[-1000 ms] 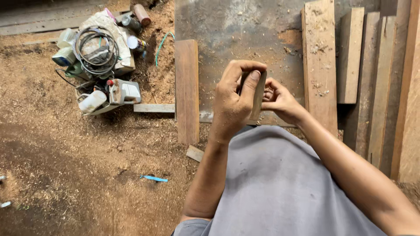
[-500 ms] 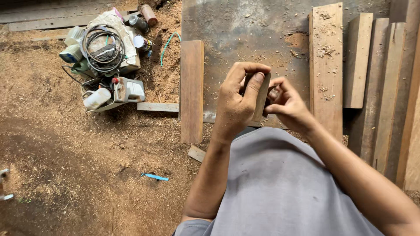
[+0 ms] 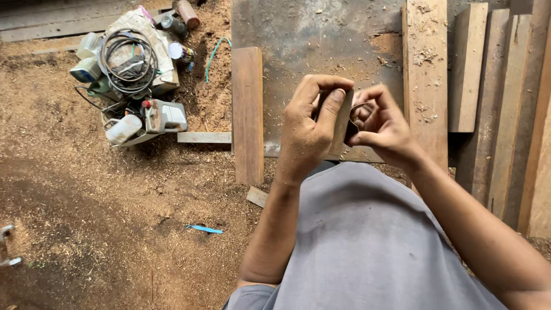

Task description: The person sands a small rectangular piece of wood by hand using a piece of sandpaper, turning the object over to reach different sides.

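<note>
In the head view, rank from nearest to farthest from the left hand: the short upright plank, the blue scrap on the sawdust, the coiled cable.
From the left hand:
1. Short upright plank, just to its left.
2. Blue scrap, lower left on the sawdust.
3. Coiled cable, far upper left on the pile.

Small flat brown wooden piece [image 3: 343, 120], upright, pinched between both hands above the lap.

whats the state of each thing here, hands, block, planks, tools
left hand: closed around the block
right hand: pinching a thin curved strip against the block
block: held upright between both hands
short plank: lying flat on sawdust
long plank: flat, dusted with shavings
cable: coiled on the tool pile
</note>
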